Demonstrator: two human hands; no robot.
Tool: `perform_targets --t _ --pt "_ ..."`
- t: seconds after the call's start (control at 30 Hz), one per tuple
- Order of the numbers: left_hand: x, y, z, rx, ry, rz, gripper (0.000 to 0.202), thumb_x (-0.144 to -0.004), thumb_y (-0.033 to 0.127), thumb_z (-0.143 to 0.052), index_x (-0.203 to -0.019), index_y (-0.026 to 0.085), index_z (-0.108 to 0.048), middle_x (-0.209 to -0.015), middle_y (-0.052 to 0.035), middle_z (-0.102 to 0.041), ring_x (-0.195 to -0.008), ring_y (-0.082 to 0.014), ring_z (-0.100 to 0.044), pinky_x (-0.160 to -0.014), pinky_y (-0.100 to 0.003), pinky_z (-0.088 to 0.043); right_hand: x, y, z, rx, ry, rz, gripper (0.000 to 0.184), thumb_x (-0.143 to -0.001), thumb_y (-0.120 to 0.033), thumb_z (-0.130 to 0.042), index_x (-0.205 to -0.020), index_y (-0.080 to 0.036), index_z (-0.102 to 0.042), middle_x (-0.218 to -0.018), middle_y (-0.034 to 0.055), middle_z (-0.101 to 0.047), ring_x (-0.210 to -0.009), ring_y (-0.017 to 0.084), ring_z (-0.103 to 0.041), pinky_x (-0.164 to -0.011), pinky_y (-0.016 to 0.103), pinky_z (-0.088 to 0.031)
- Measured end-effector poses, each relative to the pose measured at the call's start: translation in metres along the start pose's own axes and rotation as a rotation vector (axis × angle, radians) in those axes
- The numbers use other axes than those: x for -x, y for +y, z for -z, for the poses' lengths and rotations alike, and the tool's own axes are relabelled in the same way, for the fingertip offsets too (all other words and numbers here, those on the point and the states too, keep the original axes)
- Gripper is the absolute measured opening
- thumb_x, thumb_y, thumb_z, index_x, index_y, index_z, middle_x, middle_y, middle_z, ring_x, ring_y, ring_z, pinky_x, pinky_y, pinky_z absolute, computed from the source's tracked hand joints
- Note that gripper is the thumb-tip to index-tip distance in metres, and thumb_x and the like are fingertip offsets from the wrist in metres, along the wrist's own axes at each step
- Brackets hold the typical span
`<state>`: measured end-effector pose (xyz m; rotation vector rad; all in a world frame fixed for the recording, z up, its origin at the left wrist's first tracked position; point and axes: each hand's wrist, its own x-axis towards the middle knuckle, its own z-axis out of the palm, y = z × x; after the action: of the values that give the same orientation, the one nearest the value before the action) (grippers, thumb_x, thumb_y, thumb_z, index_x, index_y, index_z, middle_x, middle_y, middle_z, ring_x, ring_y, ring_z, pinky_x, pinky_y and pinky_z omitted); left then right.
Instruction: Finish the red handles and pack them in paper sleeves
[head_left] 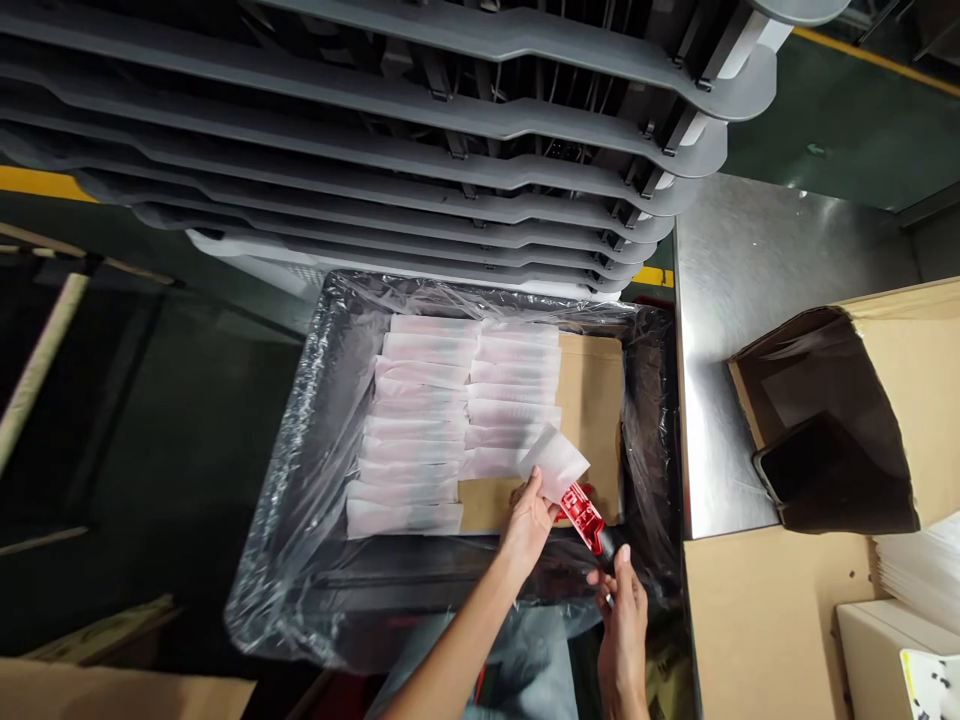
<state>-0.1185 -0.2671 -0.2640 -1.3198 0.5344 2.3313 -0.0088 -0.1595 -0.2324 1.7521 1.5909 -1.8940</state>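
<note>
The fingers (534, 492) of the left hand (529, 528) are closed in a pinch on a thin white sleeve (553, 462), which is drawn over a red plastic tool (580, 514). The fingers (622, 575) of the right hand (621, 645) are pinched in at the tool's black handle (606, 545), though how firm that hold is I can't tell. The tool sits above a deep bin (300, 520) with a clear plastic liner (645, 420), just beside two rows of white-and-pink wrapped packets (420, 420) laid overlapping on a cardboard sheet (592, 410). The sleeve's top corner nearly meets the right-hand row. Grey slotted trays (375, 130) are stacked overhead. To the right, a steel desk (757, 300) carries an open cardboard box (892, 340) with a dark flat object (795, 470) inside. Lower right, white sleeves lie piled (922, 565).
</note>
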Motion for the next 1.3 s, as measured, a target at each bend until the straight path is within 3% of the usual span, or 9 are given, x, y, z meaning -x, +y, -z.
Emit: perform_targets --t 0.2,0.33,0.5,0.77,0.87,0.97,1.1,1.3 --pt "0.002 -0.007 0.006 -0.094 -0.048 0.047 0.017 -0.077 0.023 -0.079 -0.086 0.017 -0.065 -0.086 -0.0022 -0.076 -0.078 -0.0161 -0.071 -0.07 -0.025 -0.055 0.008 -0.013 0.002 0.108 -0.122 0.107 0.058 -0.063 -0.077 -0.07 -0.057 -0.021 -0.055 -0.053 -0.0032 -0.058 -0.054 0.012 -0.043 -0.057 0.026 -0.035" --pt "0.007 -0.011 0.009 -0.161 -0.066 0.136 0.015 -0.078 0.022 -0.078 -0.085 0.016 -0.066 -0.084 -0.003 -0.076 -0.071 -0.0158 -0.07 -0.065 -0.025 -0.055 0.008 -0.023 0.001 0.289 -0.186 0.216 0.062 -0.069 -0.082 -0.059 -0.055 -0.022 -0.053 -0.051 -0.0019 -0.056 -0.052 0.014 -0.045 -0.058 0.028 -0.038" --pt "0.017 -0.021 0.009 -0.206 -0.058 0.233 0.013 -0.08 0.025 -0.076 -0.079 0.016 -0.066 -0.069 -0.001 -0.072 -0.057 -0.0135 -0.066 -0.053 -0.022 -0.05 0.007 -0.024 -0.004 0.362 -0.175 0.248 0.063 -0.069 -0.083 -0.058 -0.055 -0.022 -0.052 -0.052 -0.0003 -0.059 -0.054 0.016 -0.051 -0.058 0.028 -0.039" --pt "0.025 -0.03 0.017 -0.19 -0.014 0.407 0.023 -0.09 0.036 -0.064 -0.085 0.013 -0.067 -0.076 -0.0076 -0.076 -0.06 -0.0173 -0.069 -0.061 -0.028 -0.056 -0.005 -0.031 0.006 0.56 -0.058 0.382 0.065 -0.084 -0.08 -0.036 -0.071 -0.023 -0.065 -0.069 0.004 -0.069 -0.072 0.022 -0.062 -0.066 0.029 -0.042" --pt "0.026 -0.028 0.021 -0.171 -0.012 0.452 0.029 -0.09 0.04 -0.061 -0.089 0.012 -0.068 -0.076 -0.0075 -0.076 -0.064 -0.0194 -0.072 -0.063 -0.03 -0.057 -0.012 -0.039 0.0 0.622 -0.072 0.39 0.063 -0.081 -0.081 -0.039 -0.078 -0.024 -0.066 -0.074 0.0036 -0.071 -0.076 0.023 -0.062 -0.066 0.029 -0.042" --pt "0.026 -0.028 0.024 -0.152 -0.018 0.484 0.028 -0.089 0.04 -0.062 -0.094 0.014 -0.068 -0.077 -0.0074 -0.076 -0.065 -0.0216 -0.072 -0.061 -0.03 -0.055 -0.016 -0.043 -0.011 0.672 -0.083 0.388 0.058 -0.077 -0.08 -0.048 -0.072 -0.024 -0.064 -0.071 0.0029 -0.069 -0.071 0.023 -0.061 -0.065 0.029 -0.041" --pt "0.025 -0.034 0.031 -0.124 -0.02 0.492 0.026 -0.088 0.038 -0.062 -0.099 0.015 -0.069 -0.081 -0.0085 -0.077 -0.072 -0.0243 -0.074 -0.064 -0.031 -0.054 -0.015 -0.04 -0.022 0.722 -0.065 0.404 0.057 -0.079 -0.077 -0.046 -0.086 -0.025 -0.068 -0.089 0.0067 -0.072 -0.08 0.025 -0.063 -0.069 0.031 -0.041" --pt "0.025 -0.05 0.044 -0.06 0.039 0.375 0.006 -0.083 0.022 -0.069 -0.088 0.018 -0.069 -0.088 -0.0058 -0.077 -0.088 -0.0208 -0.072 -0.075 -0.026 -0.051 -0.017 -0.029 -0.026 0.783 -0.141 0.436 0.051 -0.072 -0.07 -0.064 -0.092 -0.023 -0.066 -0.071 0.0051 -0.069 -0.067 0.026 -0.063 -0.061 0.031 -0.041"
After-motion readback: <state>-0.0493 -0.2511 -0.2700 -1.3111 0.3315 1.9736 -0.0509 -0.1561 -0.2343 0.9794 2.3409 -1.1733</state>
